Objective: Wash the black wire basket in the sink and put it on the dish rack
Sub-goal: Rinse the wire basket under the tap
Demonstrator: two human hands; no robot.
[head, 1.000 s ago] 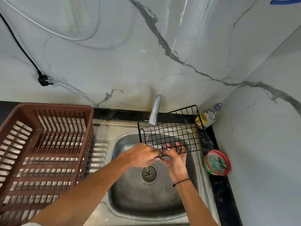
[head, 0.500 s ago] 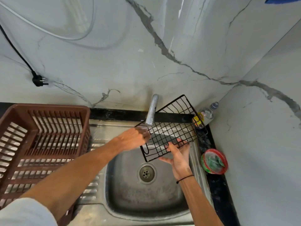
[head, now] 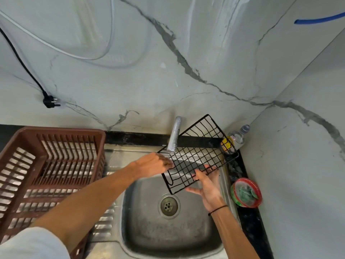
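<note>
**Black wire basket held under the tap over the sink**

The black wire basket (head: 197, 156) is held up in the air over the steel sink (head: 168, 230), tipped at a slant. Its far end is raised toward the back wall, and its near corner hangs low, above the drain (head: 169, 206). The end of the grey tap (head: 174, 134) is right at the basket's left edge.

The basket's left side is touched by the left hand (head: 152, 165). That hand is blurred, so it cannot be told if its fingers are curled on the wire or laid flat. The basket's lower edge is held up by the right hand (head: 207, 186). Its fingers (head: 200, 175) are spread out fairly straight under the wires, with the thumb sticking out to the left. A thin black band is worn on the right wrist.

The brown plastic dish rack (head: 46, 165) is placed on the left, beside the sink, on the ribbed steel drain board. A bottle with a yellow label (head: 233, 141) is tucked in the corner behind the basket. A round red tub (head: 246, 192) with something green inside is set on the dark counter (head: 252, 227) to the right of the sink. A black plug (head: 50, 101) on a cord hangs against the marble wall.
</note>
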